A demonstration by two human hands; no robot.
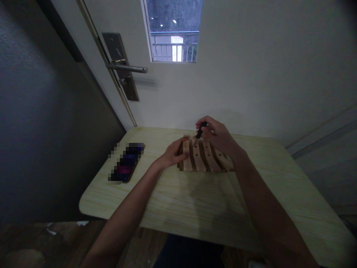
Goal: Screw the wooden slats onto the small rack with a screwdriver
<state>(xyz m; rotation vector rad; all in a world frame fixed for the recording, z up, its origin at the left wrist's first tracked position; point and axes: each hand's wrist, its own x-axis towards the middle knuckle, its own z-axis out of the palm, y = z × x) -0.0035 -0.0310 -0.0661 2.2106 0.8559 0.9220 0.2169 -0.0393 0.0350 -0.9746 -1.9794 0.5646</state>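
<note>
A slatted wooden rack [202,158] with several pale slats lies on a light wood table [195,201]. My left hand [173,152] rests against the rack's left end, fingers curled onto the outer slat. My right hand [216,136] is above the rack's far side, fingers pinched round a small black-handled screwdriver [200,131] whose tip points down at a slat.
A dark phone [126,163] lies on the table to the left of the rack. Behind the table stands a white door with a metal lever handle [126,68] and a small window [174,29]. A dark wall is on the left.
</note>
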